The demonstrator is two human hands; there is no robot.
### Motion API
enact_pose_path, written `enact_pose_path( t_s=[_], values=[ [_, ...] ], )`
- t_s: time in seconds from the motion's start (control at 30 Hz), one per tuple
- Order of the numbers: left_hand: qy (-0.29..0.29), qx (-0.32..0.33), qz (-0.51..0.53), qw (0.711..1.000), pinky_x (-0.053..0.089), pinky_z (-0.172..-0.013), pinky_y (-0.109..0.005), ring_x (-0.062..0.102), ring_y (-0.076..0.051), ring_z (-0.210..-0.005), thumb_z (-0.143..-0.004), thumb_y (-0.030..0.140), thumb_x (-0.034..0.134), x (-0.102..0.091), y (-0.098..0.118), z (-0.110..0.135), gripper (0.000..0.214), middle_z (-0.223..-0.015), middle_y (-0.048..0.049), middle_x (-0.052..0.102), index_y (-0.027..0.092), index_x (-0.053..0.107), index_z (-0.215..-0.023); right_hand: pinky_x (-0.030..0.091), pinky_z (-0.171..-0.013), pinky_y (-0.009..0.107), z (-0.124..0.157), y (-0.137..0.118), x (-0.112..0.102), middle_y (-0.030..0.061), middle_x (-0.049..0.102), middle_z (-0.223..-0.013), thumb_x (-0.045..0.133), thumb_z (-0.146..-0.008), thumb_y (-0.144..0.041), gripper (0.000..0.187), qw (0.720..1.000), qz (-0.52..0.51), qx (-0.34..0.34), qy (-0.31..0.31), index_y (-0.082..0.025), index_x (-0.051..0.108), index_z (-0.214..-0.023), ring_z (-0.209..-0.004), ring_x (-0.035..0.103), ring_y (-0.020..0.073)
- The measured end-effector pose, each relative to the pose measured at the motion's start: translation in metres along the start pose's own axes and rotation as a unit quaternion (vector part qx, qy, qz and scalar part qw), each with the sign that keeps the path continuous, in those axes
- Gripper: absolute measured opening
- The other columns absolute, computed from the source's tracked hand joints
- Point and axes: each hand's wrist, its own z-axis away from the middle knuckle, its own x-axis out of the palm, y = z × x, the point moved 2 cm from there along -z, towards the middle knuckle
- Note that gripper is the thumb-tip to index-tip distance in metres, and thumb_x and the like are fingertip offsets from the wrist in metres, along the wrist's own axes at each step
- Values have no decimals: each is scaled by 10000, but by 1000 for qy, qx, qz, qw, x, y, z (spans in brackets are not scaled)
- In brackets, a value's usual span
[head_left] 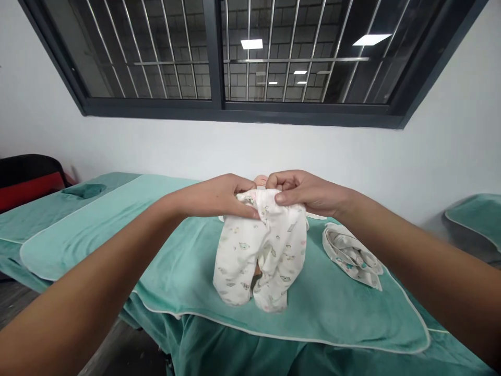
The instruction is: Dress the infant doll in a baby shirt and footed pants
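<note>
A pair of white baby pants (260,250) with a small leaf-like print hangs between my hands above the green cover. My left hand (223,196) pinches the waistband at its left side, thumb in front. On the other side, my right hand (305,190) grips the waistband between thumb and curled fingers. Behind the pants, a pinkish rounded thing (260,180), perhaps a doll's head, shows between my hands; the rest of it is mostly hidden. A bundled white printed cloth (352,256) lies to the right, below my right forearm.
A light green cover (172,277) with pale piping lies over a bed against the white wall (188,146). At the left are a folded green cloth (84,190) and a red and black chair (31,183). A barred window (219,57) is above; another green-covered surface (477,219) stands at right.
</note>
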Motion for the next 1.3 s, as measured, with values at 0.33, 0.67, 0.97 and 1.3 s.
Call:
enact_pose_path(
  t_s=[0.33,0.67,0.97,1.3],
  values=[
    [310,0,-357,881,331,-697,-336,531,-227,-785,-797,467,659,-10,-59,-12,402,-704,-50,553,195,445,-593,433,-713,285,-2,19,-31,-10,592,-775,735,-826,-435,281,986,161,24,47,-178,645,-756,-758,550,133],
    [542,-134,126,820,456,-975,-344,546,-221,-1206,-874,364,581,54,-150,-23,344,-1302,-102,561,220,503,-1176,529,-809,326,-111,151,19,-15,628,-854,749,-746,-498,372,932,-257,-23,254,-261,490,-869,-877,630,190],
    [314,-8,168,935,452,-1009,-331,592,-198,-1169,-985,307,429,158,-141,-29,204,-1222,-70,644,255,616,-1050,365,-1143,353,-156,222,-21,16,462,-1477,630,-795,-517,531,914,-169,-27,368,-304,492,-1261,-1396,396,203],
    [85,-88,-91,988,415,-730,-333,584,-198,-643,-952,544,463,141,-220,-22,457,-632,-37,615,215,613,-671,373,-1124,386,-115,239,-156,114,399,-1514,641,-803,-518,587,871,188,66,449,-255,478,-1302,-1390,408,255]
  ],
)
